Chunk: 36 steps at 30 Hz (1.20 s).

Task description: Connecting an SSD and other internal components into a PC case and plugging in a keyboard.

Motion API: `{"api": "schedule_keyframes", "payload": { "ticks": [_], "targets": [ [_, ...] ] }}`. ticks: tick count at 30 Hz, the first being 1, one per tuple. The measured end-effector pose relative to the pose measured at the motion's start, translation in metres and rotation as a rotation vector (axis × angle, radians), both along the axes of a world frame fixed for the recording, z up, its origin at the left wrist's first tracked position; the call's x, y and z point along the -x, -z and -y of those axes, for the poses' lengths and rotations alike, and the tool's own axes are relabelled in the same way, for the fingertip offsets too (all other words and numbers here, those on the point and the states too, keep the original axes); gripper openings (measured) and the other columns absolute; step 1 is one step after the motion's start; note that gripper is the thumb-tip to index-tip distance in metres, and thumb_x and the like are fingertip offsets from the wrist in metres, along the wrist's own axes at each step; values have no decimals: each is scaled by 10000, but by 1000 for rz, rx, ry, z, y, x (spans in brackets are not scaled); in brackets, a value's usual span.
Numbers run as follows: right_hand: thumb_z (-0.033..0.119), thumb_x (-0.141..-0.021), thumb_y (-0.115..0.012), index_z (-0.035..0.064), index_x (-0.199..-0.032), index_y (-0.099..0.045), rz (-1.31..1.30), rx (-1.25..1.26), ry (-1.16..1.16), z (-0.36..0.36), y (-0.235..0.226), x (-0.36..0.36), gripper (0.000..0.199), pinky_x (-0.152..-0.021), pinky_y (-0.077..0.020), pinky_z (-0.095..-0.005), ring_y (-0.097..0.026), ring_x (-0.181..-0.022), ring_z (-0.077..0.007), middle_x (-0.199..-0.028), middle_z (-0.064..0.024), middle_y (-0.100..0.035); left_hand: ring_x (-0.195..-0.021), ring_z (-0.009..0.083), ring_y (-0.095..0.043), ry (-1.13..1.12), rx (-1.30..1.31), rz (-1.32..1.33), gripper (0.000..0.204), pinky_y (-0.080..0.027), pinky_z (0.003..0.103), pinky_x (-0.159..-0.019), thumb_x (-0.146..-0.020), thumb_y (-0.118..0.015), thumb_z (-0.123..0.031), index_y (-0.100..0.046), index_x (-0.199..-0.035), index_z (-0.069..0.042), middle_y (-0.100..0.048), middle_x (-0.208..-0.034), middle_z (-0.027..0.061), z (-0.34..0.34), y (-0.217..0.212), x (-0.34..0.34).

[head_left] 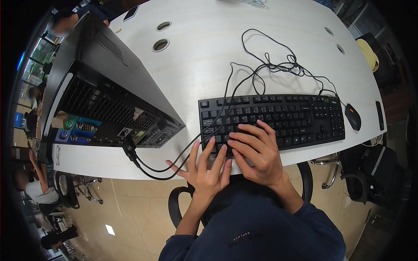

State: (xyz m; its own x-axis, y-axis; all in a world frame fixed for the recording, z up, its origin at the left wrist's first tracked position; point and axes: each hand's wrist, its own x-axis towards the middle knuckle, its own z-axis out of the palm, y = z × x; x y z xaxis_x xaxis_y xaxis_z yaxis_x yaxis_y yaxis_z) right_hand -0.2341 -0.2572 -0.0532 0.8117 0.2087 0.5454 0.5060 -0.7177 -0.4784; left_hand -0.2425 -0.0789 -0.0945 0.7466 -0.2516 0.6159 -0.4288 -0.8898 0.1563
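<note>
A black keyboard [322, 124] lies on the white table [196, 48] in front of me. My left hand [207, 172] is at the keyboard's lower left corner, fingers spread, some fingertips over its keys. Further right, my right hand [259, 154] reaches over the left-middle keys with its fingers stretched out. Neither hand holds anything. Black cables [278, 67] lie in a loose tangle behind the keyboard. Two cable strands run across its left end, past my left fingers, to plugs [129, 149] in the back of a black computer tower [126, 69]. A black mouse [352, 117] sits right of the keyboard.
Round cable holes [160, 45] pierce the tabletop. A phone [130, 13] lies at the far left edge, and a dark slim object [379, 115] near the right edge. A black chair [374, 169] stands at the right. Other people are at the far left.
</note>
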Motion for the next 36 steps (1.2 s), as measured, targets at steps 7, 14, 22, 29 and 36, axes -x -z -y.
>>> {"api": "schedule_keyframes", "payload": {
  "ticks": [7,14,22,29,36],
  "targets": [
    [111,-860,-694,94,-1253,-663,-36,21,125,-1,-21,-2,395,-1156,-214,-583,-551,-1265,-281,-1170,-63,-628,-1349,361,-422,137,361,151,533,-34,696,-1163,-860,-724,-358,-504,-1327,-225,-570,-1305,100,-3,16,-7],
    [64,-815,-714,65,-1245,-660,-16,-68,254,15,-7,6,433,-1140,-290,-546,-585,-1234,-278,-1325,-111,-600,-1311,391,-433,129,146,141,558,-147,666,-1144,-842,-757,-315,-467,-1310,-229,-492,-1317,139,-8,21,-2],
    [145,-775,-762,116,-1106,-747,63,24,161,21,10,40,333,-1142,-298,-550,-599,-1237,-284,-1250,-84,-655,-1189,315,-551,131,196,172,464,-299,567,-1055,-813,-783,-278,-555,-1209,-356,-543,-1252,91,-7,22,-3],
    [162,-807,-740,149,-1225,-720,-18,74,167,15,-2,22,419,-1182,-95,-588,-567,-1304,-252,-1132,17,-725,-1198,339,-544,128,171,138,462,-308,543,-1057,-811,-787,-265,-586,-1220,-342,-533,-1263,101,-4,18,-2],
    [163,-857,-709,106,-1326,-649,-15,70,277,29,-11,11,476,-1164,-97,-602,-587,-1274,-205,-1062,4,-758,-1278,353,-473,188,348,-21,474,-259,579,-1094,-799,-805,-266,-620,-1235,-293,-474,-1350,123,-4,8,3]
  ]
}}
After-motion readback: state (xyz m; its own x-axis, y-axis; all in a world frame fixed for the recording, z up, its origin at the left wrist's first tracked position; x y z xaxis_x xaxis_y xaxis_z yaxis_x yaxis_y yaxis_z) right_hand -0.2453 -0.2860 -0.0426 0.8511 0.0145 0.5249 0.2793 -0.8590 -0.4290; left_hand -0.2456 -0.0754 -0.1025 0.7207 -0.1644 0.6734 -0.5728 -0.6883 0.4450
